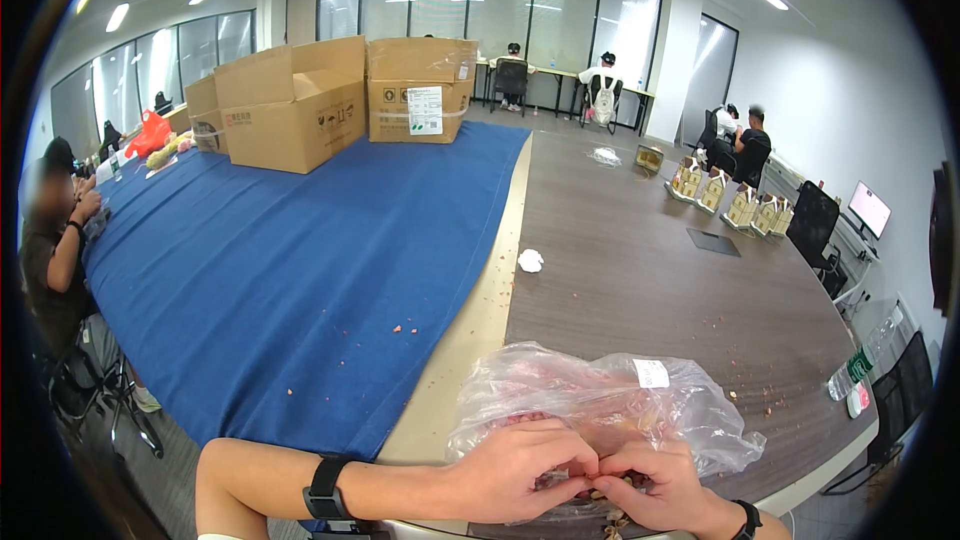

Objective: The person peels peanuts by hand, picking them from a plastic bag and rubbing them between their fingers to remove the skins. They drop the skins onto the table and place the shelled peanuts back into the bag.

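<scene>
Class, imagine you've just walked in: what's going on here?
Someone's left hand and right hand meet over a crinkled clear plastic bag, fingertips together; whatever is between them is too small to make out. Reddish bits lie scattered on the blue cloth. Cardboard boxes stand farther back, and another person sits at the left.

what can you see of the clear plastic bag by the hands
The thin, crinkled clear plastic bag lies slumped on the dark wood-look table, near its edge. A small white label shows on its upper surface, and reddish bits show at its left part. The left hand and right hand cover its near side.
</scene>
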Action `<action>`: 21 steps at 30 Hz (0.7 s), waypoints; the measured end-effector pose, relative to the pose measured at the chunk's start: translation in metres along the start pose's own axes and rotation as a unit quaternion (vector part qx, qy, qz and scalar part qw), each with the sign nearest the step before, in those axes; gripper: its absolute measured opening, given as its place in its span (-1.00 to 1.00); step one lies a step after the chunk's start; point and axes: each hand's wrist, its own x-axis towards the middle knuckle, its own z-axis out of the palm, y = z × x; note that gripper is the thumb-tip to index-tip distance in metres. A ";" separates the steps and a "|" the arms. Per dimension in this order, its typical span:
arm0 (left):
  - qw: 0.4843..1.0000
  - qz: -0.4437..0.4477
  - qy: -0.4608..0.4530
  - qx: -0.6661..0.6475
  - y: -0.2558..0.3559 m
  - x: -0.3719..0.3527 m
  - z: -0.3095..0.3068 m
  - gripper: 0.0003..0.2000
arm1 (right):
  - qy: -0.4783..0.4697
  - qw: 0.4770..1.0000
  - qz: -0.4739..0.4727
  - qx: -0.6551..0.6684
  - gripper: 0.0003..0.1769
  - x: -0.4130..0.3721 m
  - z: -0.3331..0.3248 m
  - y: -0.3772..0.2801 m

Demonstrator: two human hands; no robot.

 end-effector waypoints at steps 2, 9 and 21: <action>1.000 0.005 -0.001 0.004 -0.001 0.001 0.000 -0.85 | -0.003 1.000 0.013 0.005 -0.94 -0.001 -0.001 0.005; 0.999 0.021 0.036 0.003 -0.003 0.003 0.002 -0.81 | 0.011 1.000 -0.029 -0.004 -0.85 -0.002 0.001 0.019; 0.998 0.045 0.036 0.033 -0.008 0.007 -0.001 -0.77 | 0.011 0.999 -0.042 -0.003 -0.81 0.001 -0.001 0.024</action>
